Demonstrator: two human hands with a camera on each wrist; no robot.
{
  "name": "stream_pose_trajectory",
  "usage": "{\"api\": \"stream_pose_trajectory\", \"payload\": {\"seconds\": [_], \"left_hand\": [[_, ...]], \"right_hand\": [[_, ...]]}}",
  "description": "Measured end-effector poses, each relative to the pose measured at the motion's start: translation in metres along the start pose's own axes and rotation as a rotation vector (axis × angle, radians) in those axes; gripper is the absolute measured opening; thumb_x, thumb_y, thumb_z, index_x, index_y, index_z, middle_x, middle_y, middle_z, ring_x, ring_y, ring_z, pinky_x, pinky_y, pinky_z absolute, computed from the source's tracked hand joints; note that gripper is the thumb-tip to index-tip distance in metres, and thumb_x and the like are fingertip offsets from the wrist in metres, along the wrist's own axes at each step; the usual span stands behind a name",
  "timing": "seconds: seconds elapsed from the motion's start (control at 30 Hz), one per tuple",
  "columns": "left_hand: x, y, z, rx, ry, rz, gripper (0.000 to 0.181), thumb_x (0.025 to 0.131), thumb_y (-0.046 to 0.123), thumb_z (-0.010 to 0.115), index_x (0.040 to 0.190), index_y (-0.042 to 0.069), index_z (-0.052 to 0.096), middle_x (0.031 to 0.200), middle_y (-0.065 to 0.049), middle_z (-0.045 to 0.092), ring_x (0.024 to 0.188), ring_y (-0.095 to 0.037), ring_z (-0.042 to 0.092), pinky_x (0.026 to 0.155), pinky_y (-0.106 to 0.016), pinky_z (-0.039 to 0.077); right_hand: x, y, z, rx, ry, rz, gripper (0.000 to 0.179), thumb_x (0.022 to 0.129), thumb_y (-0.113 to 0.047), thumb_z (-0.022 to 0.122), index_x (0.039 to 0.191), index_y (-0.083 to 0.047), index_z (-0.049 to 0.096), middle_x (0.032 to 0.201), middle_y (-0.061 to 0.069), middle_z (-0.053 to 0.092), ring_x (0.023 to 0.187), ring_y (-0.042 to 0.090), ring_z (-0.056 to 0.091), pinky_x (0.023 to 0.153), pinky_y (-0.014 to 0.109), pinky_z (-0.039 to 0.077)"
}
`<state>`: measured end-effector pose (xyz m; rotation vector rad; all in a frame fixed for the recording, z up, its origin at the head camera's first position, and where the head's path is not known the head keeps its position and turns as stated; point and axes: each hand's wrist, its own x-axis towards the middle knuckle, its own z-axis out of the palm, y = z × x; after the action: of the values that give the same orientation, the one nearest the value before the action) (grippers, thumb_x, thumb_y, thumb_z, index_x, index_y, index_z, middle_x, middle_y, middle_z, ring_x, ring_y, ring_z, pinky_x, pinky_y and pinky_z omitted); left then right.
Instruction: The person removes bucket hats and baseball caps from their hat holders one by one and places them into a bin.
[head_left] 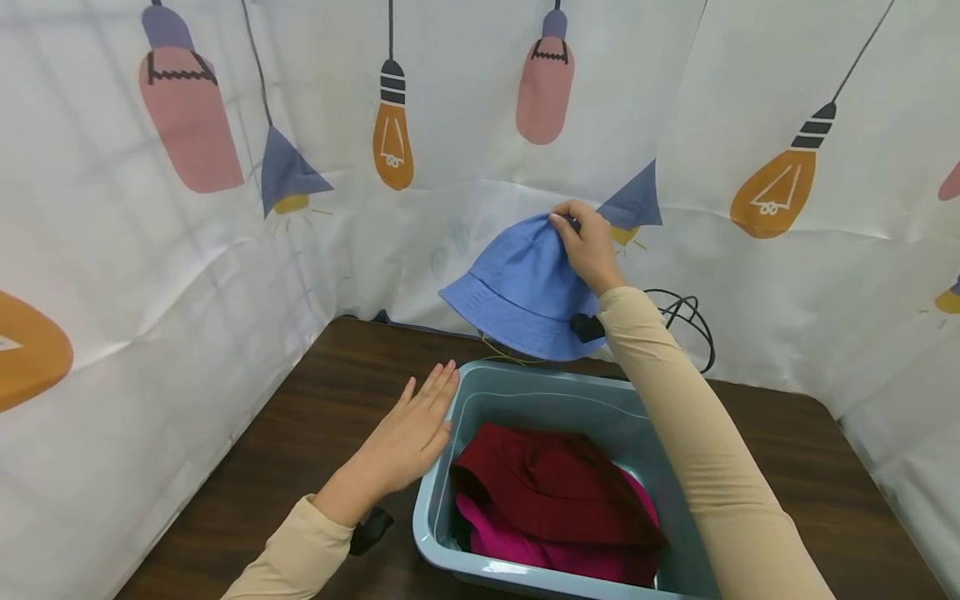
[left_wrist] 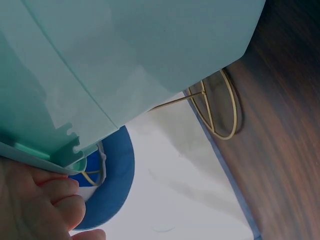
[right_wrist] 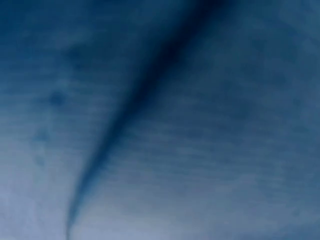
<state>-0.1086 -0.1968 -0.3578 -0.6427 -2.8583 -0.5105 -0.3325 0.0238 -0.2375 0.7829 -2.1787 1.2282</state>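
Note:
My right hand (head_left: 588, 246) pinches the crown of a light blue bucket hat (head_left: 517, 279) behind the bin, brim downward. Blue cloth (right_wrist: 210, 130) fills the right wrist view, close and blurred. My left hand (head_left: 408, 437) lies with fingers straight along the left rim of a blue-green plastic bin (head_left: 427, 508). Inside the bin, a dark red hat (head_left: 555, 492) lies over a bright pink cloth item (head_left: 517, 546). In the left wrist view, the hat's brim (left_wrist: 122, 170) shows past the bin's corner, with bent gold wire inside it.
A gold wire base (left_wrist: 233, 115) stands on the dark wooden table (head_left: 322, 417) behind the bin. Black cable (head_left: 701, 321) loops at the back right. White printed sheets (head_left: 465, 75) hang around the table on the back and sides.

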Motion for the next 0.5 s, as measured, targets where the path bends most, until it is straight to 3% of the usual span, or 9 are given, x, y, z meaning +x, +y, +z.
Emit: {"api": "stream_pose_trajectory", "payload": {"seconds": [0.23, 0.5], "left_hand": [[-0.002, -0.001, 0.0, 0.003, -0.008, -0.014, 0.059, 0.096, 0.02, 0.043, 0.146, -0.005, 0.023, 0.154, -0.016, 0.018, 0.143, -0.028, 0.011, 0.111, -0.054, 0.011], [-0.003, -0.001, -0.001, 0.003, -0.003, -0.007, 0.058, 0.096, 0.021, 0.041, 0.146, -0.004, 0.024, 0.155, -0.015, 0.017, 0.143, -0.027, 0.011, 0.112, -0.054, 0.01]], "right_hand": [[0.006, 0.005, 0.006, -0.005, -0.002, 0.162, 0.021, 0.096, -0.016, 0.054, 0.102, 0.002, 0.064, 0.104, 0.016, 0.063, 0.086, 0.024, 0.051, 0.078, 0.034, 0.039], [0.009, 0.002, 0.024, -0.062, 0.014, 0.135, 0.021, 0.095, -0.016, 0.056, 0.102, 0.001, 0.066, 0.107, 0.017, 0.065, 0.097, 0.027, 0.057, 0.087, 0.038, 0.042]]}}
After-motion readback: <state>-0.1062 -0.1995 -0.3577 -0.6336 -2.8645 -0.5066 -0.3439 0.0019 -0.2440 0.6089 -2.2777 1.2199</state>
